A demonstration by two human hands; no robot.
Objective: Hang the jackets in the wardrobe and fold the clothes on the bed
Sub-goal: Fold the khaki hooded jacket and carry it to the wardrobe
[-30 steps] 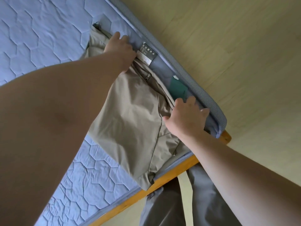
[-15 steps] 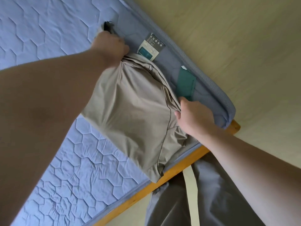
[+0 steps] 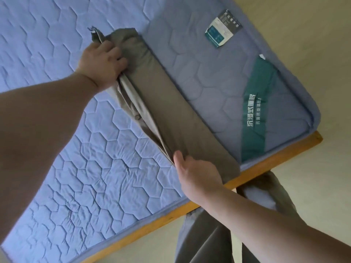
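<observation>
khaki garment (image 3: 171, 118) is seen folded into a long narrow strip, laid diagonally on the blue quilted mattress (image 3: 57, 168), near its corner. half a second ago it was a broad, roughly square panel; one side is now doubled over, layered edges showing along the left side. far end is clenched by the left hand (image 3: 102, 63), fingers curled round bunched cloth, a zip end (image 3: 93, 32) sticking out just beyond it. near end is grasped by the right hand (image 3: 197, 173), thumb laid on top, the other fingers tucked out of sight under the fabric. both hands are shifted away from the mattress edge compared with before. the sewn label (image 3: 223, 28) and green printed band (image 3: 260, 111), partly covered or crowded earlier, are now fully exposed and well apart from the cloth. near tip of the strip is reaching the wooden bed frame (image 3: 275, 156). grey trousers (image 3: 205, 240) are seen below the frame, pale floor (image 3: 313, 44) beyond.
</observation>
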